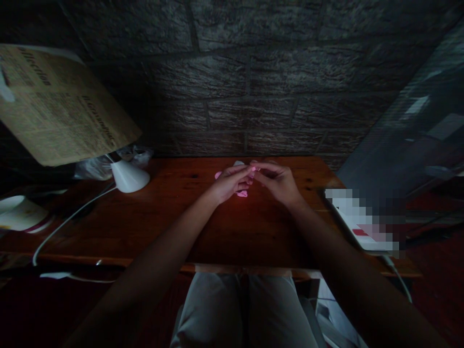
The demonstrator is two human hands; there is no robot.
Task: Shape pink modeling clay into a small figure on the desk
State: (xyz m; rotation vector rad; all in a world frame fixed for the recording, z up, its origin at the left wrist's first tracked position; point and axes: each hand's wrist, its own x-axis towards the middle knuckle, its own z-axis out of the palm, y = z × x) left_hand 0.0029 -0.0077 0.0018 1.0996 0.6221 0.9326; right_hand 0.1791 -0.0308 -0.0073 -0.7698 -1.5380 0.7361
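Observation:
Both my hands meet over the far middle of a wooden desk (163, 217). My left hand (232, 182) is closed in a pinch on a small pink piece of paper (242, 193), which shows below and left of its fingers. My right hand (277, 181) is curled, its fingertips pinching the same pink paper at its top edge. Most of the paper is hidden behind the fingers.
A white lamp (128, 176) with a cable stands at the back left, under a tilted sheet of old newspaper (58, 101). A white bowl-like object (18, 212) sits far left. A laptop (366, 227) lies at the desk's right edge. A stone wall rises behind.

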